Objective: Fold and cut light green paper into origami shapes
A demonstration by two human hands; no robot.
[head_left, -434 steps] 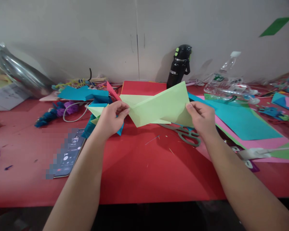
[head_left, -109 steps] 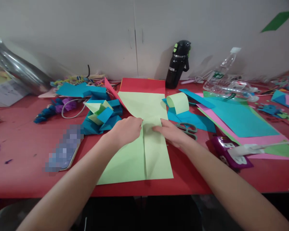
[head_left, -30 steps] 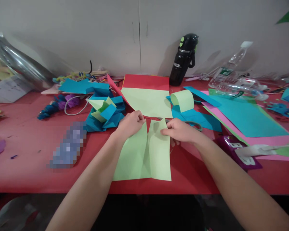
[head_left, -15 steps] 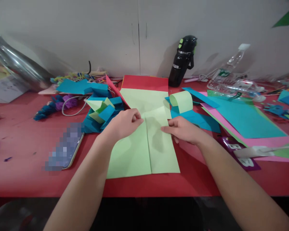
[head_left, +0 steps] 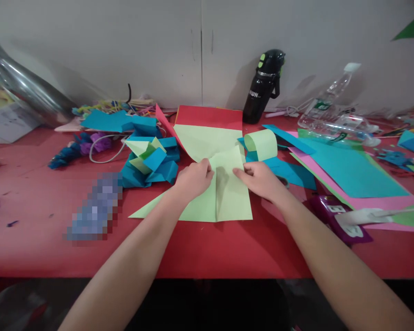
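Note:
A light green sheet of paper (head_left: 233, 200) with a crease running down it is between my hands, its right part bent up along that crease. My left hand (head_left: 196, 178) is closed, pinching the sheet close to the top of the crease. At the sheet's right edge, my right hand (head_left: 260, 179) grips it between thumb and fingers. Behind it lies another light green sheet (head_left: 210, 138), partly covered, with red paper (head_left: 210, 115) beyond. Left of my left hand sits a pile of folded blue and green paper (head_left: 150, 161).
A blurred phone (head_left: 96, 207) lies left on the red table (head_left: 200, 257). A curled green strip (head_left: 264, 143) and blue, pink and green sheets (head_left: 359, 170) are to the right. Farther back stand a black bottle (head_left: 262, 87) and clear plastic bottles (head_left: 327, 103). A purple-and-white item (head_left: 345, 220) is at right.
The sheet's near edge has drawn away from the table's front edge, and its left corner now shows. My left hand has shifted right, nearer my right hand, which has moved only slightly.

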